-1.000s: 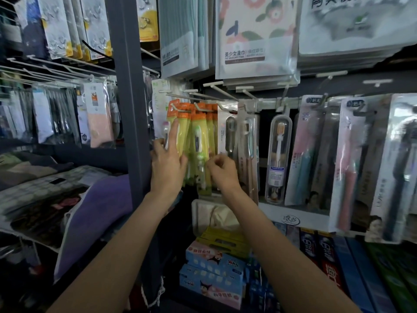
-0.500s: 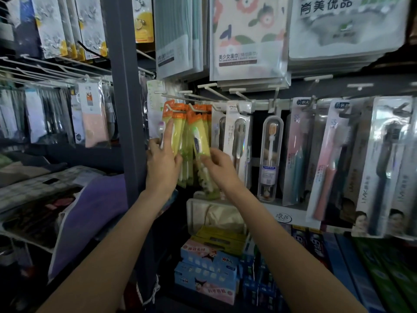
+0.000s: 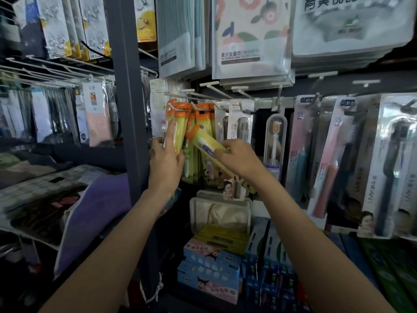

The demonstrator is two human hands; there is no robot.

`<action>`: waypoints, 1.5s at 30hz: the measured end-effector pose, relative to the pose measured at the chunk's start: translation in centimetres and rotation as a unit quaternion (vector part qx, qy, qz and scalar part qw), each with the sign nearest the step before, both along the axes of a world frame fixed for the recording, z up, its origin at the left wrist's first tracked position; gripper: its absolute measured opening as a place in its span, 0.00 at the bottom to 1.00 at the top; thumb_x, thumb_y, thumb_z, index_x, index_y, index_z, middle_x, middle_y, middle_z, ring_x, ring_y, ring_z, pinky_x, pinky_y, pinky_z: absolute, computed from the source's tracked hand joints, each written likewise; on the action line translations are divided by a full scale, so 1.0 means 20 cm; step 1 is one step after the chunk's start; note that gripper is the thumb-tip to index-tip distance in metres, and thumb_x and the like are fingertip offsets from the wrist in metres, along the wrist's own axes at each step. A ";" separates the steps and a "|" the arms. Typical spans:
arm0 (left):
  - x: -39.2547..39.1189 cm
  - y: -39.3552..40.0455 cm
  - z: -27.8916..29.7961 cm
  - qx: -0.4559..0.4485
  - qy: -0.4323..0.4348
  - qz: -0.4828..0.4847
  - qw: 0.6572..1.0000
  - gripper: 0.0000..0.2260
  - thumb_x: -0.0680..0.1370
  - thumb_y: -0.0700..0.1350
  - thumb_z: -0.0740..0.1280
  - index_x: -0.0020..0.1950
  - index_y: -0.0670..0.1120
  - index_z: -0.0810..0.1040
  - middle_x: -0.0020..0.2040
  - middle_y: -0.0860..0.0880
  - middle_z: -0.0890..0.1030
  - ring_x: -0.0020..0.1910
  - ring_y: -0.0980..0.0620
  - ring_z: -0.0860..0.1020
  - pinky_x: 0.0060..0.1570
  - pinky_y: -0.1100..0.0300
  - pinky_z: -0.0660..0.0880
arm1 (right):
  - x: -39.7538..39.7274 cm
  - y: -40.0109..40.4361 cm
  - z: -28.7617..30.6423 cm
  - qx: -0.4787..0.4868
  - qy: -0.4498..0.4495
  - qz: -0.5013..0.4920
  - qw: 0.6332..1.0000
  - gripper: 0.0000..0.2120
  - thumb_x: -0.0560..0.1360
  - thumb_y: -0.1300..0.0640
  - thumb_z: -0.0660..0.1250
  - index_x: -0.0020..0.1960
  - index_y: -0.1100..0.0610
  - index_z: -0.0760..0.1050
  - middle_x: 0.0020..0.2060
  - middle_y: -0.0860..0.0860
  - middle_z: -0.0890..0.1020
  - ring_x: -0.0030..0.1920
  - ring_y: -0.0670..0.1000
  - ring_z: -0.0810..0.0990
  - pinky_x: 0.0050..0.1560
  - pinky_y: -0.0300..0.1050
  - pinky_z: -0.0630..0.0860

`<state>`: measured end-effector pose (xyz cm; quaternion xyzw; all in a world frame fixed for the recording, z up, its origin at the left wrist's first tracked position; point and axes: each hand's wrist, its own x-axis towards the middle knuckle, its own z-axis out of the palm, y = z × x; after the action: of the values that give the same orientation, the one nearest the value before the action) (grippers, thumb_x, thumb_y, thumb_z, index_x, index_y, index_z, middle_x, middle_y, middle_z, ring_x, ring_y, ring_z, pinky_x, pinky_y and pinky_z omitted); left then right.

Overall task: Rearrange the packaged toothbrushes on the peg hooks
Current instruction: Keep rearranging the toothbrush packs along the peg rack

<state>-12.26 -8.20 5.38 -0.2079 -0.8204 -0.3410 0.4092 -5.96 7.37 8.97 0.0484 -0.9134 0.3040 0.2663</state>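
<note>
Right now my right hand (image 3: 237, 158) pinches one yellow toothbrush pack (image 3: 208, 146) that is off its peg and tilted, its orange top pointing up and to the left, its lower end hidden under my palm. My left hand (image 3: 165, 155) rests on the front pack of the bunch (image 3: 178, 129) hanging from the leftmost hook (image 3: 172, 106), index finger straight along it and thumb wrapped round its right edge, so that hand is gripping and steadying it. What matters for the next move, I judge, is that the loose pack's long axis slants well away from the vertical hang of the others, and its punched end lies below and just right of the hook tips. My right hand is the nearer one, so I would turn the pack upright, then lift its top toward a hook (image 3: 195, 105).
</note>
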 end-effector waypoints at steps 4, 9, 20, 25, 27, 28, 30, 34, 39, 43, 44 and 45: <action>0.00 0.00 0.00 0.001 0.001 -0.003 1.000 0.33 0.77 0.38 0.62 0.75 0.54 0.48 0.59 0.37 0.67 0.49 0.38 0.71 0.49 0.50 0.69 | -0.02 -0.06 0.04 0.012 -0.041 0.025 0.999 0.11 0.77 0.55 0.60 0.39 0.60 0.72 0.34 0.54 0.74 0.35 0.52 0.72 0.30 0.41 0.65; 0.01 0.00 0.00 -0.001 -0.001 0.006 1.000 0.32 0.77 0.38 0.62 0.75 0.54 0.48 0.59 0.37 0.66 0.49 0.38 0.71 0.50 0.50 0.68 | -0.10 -0.11 0.02 -0.077 -0.002 0.020 0.997 0.08 0.76 0.56 0.59 0.42 0.60 0.71 0.30 0.50 0.71 0.33 0.52 0.73 0.29 0.42 0.64; -0.01 0.00 -0.01 -0.003 0.003 0.009 1.000 0.33 0.77 0.39 0.62 0.75 0.54 0.49 0.58 0.37 0.66 0.47 0.37 0.72 0.50 0.46 0.70 | -0.13 -0.12 -0.07 -0.161 0.090 0.015 0.983 0.03 0.77 0.60 0.58 0.45 0.58 0.68 0.31 0.47 0.73 0.27 0.44 0.73 0.25 0.30 0.66; -0.01 0.00 0.00 -0.002 0.004 0.004 1.000 0.33 0.77 0.39 0.62 0.75 0.54 0.49 0.58 0.38 0.66 0.47 0.38 0.73 0.51 0.47 0.70 | -0.07 -0.08 -0.07 -0.127 0.101 -0.005 0.987 0.07 0.75 0.57 0.61 0.46 0.60 0.74 0.36 0.55 0.80 0.33 0.54 0.80 0.33 0.46 0.75; -0.01 0.00 0.00 -0.007 0.005 0.010 1.000 0.33 0.77 0.39 0.62 0.75 0.54 0.48 0.58 0.38 0.66 0.48 0.37 0.72 0.51 0.47 0.69 | -0.03 -0.03 -0.05 -0.056 0.072 -0.014 0.996 0.11 0.75 0.55 0.62 0.48 0.62 0.76 0.38 0.57 0.79 0.38 0.55 0.78 0.36 0.46 0.73; -0.01 0.00 0.00 -0.008 0.002 0.013 1.000 0.33 0.77 0.39 0.62 0.75 0.54 0.48 0.59 0.38 0.66 0.49 0.37 0.72 0.51 0.48 0.69 | -0.02 -0.01 -0.04 -0.028 0.045 -0.010 0.999 0.12 0.75 0.55 0.62 0.48 0.63 0.77 0.39 0.59 0.79 0.40 0.57 0.78 0.37 0.45 0.71; -0.01 0.00 -0.01 -0.006 -0.001 0.011 1.000 0.32 0.77 0.40 0.62 0.75 0.55 0.48 0.60 0.38 0.66 0.50 0.37 0.72 0.51 0.49 0.69 | -0.03 0.01 -0.02 0.002 -0.002 0.010 1.000 0.14 0.75 0.54 0.62 0.49 0.66 0.77 0.42 0.62 0.79 0.43 0.58 0.77 0.37 0.44 0.67; -0.01 0.00 -0.01 -0.009 0.001 0.015 1.000 0.32 0.77 0.39 0.62 0.75 0.54 0.48 0.59 0.37 0.66 0.49 0.36 0.72 0.51 0.46 0.70 | -0.08 -0.04 0.05 -0.009 -0.064 0.045 0.997 0.13 0.76 0.55 0.62 0.41 0.65 0.76 0.34 0.55 0.74 0.35 0.52 0.72 0.36 0.43 0.64; 0.00 0.01 -0.01 -0.010 0.001 0.015 1.000 0.33 0.77 0.38 0.62 0.75 0.55 0.48 0.58 0.38 0.66 0.49 0.38 0.71 0.51 0.47 0.69 | -0.15 -0.08 0.07 -0.128 -0.030 0.044 0.990 0.17 0.77 0.56 0.60 0.53 0.71 0.75 0.48 0.62 0.79 0.49 0.57 0.77 0.50 0.48 0.72; -0.01 0.01 -0.01 -0.016 0.003 0.025 1.000 0.33 0.77 0.39 0.62 0.75 0.54 0.47 0.59 0.38 0.66 0.50 0.38 0.71 0.52 0.48 0.68 | -0.17 -0.15 0.00 -0.176 0.016 0.033 0.984 0.15 0.77 0.58 0.60 0.57 0.67 0.74 0.56 0.63 0.78 0.48 0.53 0.78 0.47 0.44 0.72; -0.01 0.01 -0.01 -0.017 0.004 0.027 0.999 0.33 0.77 0.39 0.62 0.75 0.54 0.48 0.60 0.38 0.66 0.50 0.38 0.71 0.52 0.49 0.68 | -0.18 -0.17 -0.03 -0.187 0.026 0.033 0.981 0.15 0.77 0.58 0.60 0.58 0.67 0.73 0.53 0.64 0.79 0.45 0.54 0.78 0.44 0.45 0.73; -0.01 0.01 -0.01 -0.018 0.004 0.029 0.999 0.33 0.77 0.39 0.62 0.75 0.54 0.48 0.60 0.38 0.66 0.51 0.38 0.71 0.52 0.49 0.68 | -0.20 -0.19 -0.06 -0.197 0.036 0.035 0.979 0.14 0.77 0.59 0.60 0.57 0.67 0.73 0.49 0.63 0.80 0.43 0.54 0.79 0.42 0.46 0.74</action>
<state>-12.45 -8.07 5.21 -0.1923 -0.8304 -0.3136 0.4184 -9.87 3.53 7.67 0.0384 -0.8231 0.4851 0.2928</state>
